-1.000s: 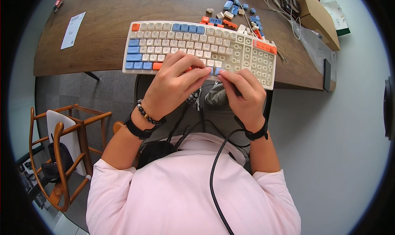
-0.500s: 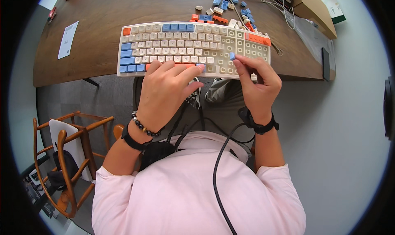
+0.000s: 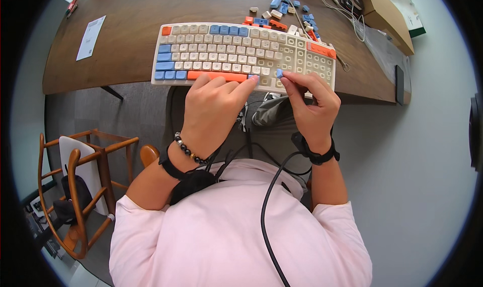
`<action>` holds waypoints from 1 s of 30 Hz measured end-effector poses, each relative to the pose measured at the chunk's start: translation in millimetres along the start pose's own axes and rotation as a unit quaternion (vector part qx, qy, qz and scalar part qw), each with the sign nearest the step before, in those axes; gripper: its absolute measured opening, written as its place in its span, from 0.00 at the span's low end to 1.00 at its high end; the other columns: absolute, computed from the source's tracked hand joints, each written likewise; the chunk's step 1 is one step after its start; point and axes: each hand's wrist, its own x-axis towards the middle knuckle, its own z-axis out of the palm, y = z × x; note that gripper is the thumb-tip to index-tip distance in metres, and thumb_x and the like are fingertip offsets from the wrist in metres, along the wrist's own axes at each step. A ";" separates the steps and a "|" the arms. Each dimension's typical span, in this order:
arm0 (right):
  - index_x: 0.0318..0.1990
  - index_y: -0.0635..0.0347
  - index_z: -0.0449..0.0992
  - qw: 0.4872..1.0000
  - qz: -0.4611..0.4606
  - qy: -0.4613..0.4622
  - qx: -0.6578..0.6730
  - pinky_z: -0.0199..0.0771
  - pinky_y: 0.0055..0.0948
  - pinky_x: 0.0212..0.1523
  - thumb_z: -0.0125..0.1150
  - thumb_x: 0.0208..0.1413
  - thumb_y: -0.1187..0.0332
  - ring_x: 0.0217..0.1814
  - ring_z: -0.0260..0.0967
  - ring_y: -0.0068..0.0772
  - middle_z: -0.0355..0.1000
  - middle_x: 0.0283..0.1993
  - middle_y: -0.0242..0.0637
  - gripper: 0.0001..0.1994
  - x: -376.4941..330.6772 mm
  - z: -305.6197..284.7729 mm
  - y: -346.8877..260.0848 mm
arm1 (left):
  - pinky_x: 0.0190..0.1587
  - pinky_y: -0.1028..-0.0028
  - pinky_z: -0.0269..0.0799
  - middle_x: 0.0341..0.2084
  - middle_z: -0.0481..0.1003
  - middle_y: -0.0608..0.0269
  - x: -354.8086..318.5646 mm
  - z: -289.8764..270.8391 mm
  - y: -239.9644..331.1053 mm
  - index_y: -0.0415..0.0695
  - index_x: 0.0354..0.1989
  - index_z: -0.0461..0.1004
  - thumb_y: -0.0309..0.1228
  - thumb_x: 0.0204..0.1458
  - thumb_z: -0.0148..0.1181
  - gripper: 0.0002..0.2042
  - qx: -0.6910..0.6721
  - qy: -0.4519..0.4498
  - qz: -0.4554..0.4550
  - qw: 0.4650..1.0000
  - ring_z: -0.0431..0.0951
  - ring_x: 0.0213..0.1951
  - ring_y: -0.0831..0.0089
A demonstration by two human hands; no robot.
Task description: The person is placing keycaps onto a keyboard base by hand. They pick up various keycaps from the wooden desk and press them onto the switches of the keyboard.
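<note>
Keyboard (image 3: 290, 53) lies along the near edge of the table (image 3: 126, 40), with both hands at its near side. I see the right hand (image 3: 318, 103) pinching a small blue key (image 3: 279, 73) between thumb and forefinger, over the part with bare sockets; I cannot tell whether the key touches them. The left hand (image 3: 210, 101) has its forefinger stretched onto another blue key (image 3: 250, 77), just right of the long orange key (image 3: 216, 76); its thumb is hidden from me, so I cannot tell whether it pinches anything. Farther out, I find loose blue, white and orange keys (image 3: 275, 3) beyond the keyboard, a cardboard box (image 3: 386, 23) right of them, and a paper sheet (image 3: 91, 37) well apart on the left.
</note>
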 end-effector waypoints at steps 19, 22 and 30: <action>0.50 0.58 0.92 0.997 -0.039 -0.033 -0.054 0.78 0.37 0.33 0.83 0.65 0.78 0.33 0.78 0.38 0.79 0.35 0.38 0.09 -6.4 6.3 0.5 | 0.51 0.61 0.79 0.38 0.86 0.64 16.7 -11.1 -17.7 0.54 0.61 0.90 0.34 0.64 0.82 0.17 -0.106 0.001 -0.002 0.994 0.86 0.43 0.60; 0.50 0.59 0.92 0.993 -0.075 -0.045 -0.078 0.80 0.40 0.37 0.83 0.65 0.78 0.34 0.79 0.42 0.80 0.36 0.38 0.09 -7.2 11.9 1.6 | 0.58 0.58 0.77 0.48 0.81 0.65 16.1 -9.8 -24.4 0.54 0.68 0.88 0.34 0.60 0.86 0.27 -0.111 0.012 -0.015 0.994 0.83 0.54 0.59; 0.51 0.60 0.91 0.984 -0.113 -0.087 -0.106 0.80 0.43 0.40 0.82 0.64 0.79 0.39 0.79 0.45 0.80 0.38 0.40 0.11 -4.8 16.6 1.8 | 0.82 0.49 0.70 0.76 0.77 0.61 10.4 7.5 -31.0 0.55 0.79 0.81 0.48 0.62 0.84 0.37 -0.091 0.031 -0.018 0.995 0.77 0.75 0.51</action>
